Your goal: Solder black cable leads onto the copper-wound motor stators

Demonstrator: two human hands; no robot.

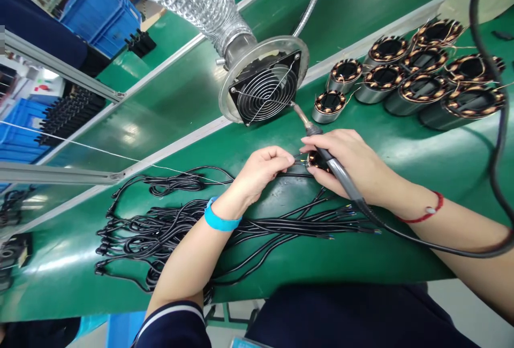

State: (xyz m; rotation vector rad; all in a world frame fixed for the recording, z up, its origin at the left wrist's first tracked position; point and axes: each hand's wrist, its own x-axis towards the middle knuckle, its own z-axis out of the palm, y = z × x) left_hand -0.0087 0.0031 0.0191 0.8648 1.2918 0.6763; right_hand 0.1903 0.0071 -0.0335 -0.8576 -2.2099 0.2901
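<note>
soldering iron [339, 172] in the right hand [349, 163], left fingers [284, 161] pinching thin wires [300, 161] beside a wound stator [315, 161].

Hands [267, 168], soldering iron [339, 174], green workbench [361, 262], black cables [160, 230]

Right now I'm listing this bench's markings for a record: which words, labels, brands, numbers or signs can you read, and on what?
None can be read.
White box with red marks: too small and blurred.
Soldering iron: no legible text.
Fan: no legible text.
</note>
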